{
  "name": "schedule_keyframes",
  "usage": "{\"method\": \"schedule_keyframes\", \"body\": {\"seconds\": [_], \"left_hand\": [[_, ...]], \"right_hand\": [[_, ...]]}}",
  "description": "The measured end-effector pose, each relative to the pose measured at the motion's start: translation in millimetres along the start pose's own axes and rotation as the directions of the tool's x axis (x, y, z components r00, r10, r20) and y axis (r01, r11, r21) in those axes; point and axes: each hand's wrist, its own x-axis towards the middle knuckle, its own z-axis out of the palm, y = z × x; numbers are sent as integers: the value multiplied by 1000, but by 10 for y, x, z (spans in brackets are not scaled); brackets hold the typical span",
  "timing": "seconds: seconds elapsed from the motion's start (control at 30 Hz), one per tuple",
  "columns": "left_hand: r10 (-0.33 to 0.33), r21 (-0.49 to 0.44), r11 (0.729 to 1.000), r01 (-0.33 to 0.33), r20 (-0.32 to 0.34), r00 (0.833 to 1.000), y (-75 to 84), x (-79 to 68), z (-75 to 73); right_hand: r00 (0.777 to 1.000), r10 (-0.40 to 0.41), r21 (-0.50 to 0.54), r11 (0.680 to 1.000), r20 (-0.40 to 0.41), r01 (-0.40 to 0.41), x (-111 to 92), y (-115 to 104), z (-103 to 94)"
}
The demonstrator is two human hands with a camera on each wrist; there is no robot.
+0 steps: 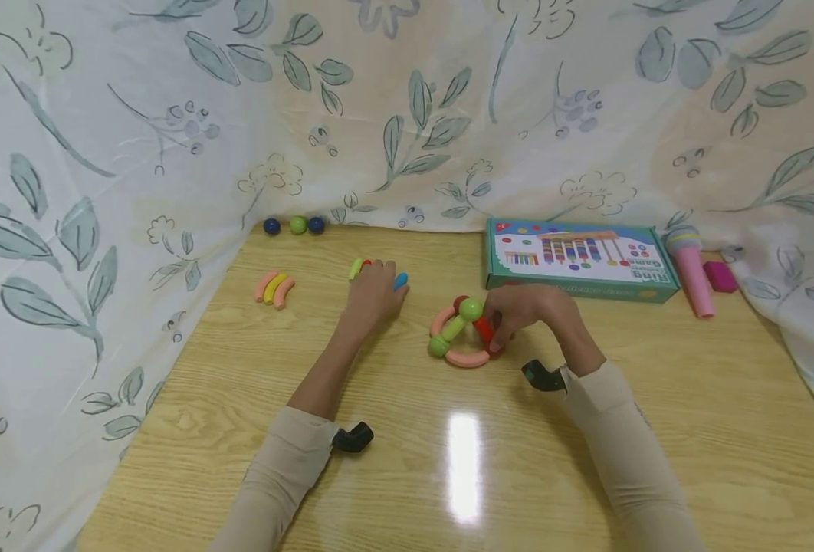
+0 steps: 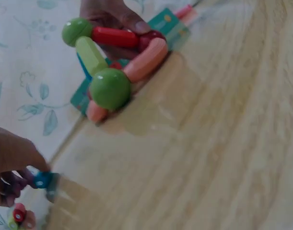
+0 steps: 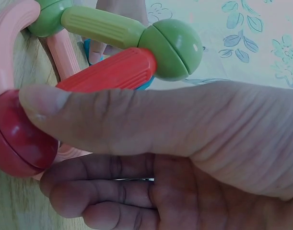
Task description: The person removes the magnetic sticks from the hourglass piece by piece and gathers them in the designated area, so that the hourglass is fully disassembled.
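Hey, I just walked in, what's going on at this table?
A person is handling a toy made of balls and sticks. Their right hand grips it by a red ball, while the left hand appears to pinch a blue stick. On the toy, a green ball is raised above a ring of pink curved sticks. Off to the left lie loose curved sticks and loose balls; a game box lies toward the back.

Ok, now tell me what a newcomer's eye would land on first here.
Most likely the brightly coloured ball-and-rod frame around the middle of the table, gripped at a red ball by the right hand. Next would come the teal printed box near the table's far edge, then the pink microphone just right of it.
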Motion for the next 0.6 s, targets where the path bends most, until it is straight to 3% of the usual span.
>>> {"method": "schedule_keyframes", "body": {"seconds": [0.1,0.3,0.43,0.6], "left_hand": [[6,-17,1000,-7,-80,997,-29,28,69],[-155,-25,988,153,-178,972,-136,105,181],[-248,-39,969,245,-189,950,-208,134,199],[-285,-154,953,262,-157,946,-277,131,165]], "right_hand": [[1000,-5,3,1000,0,5,4,4,-1],[1000,-3,7,1000,5,3,7,5,-6],[1000,3,7,1000,1,-3,2,2,-15],[1000,1,13,1000,3,-1,7,9,-19]]}}
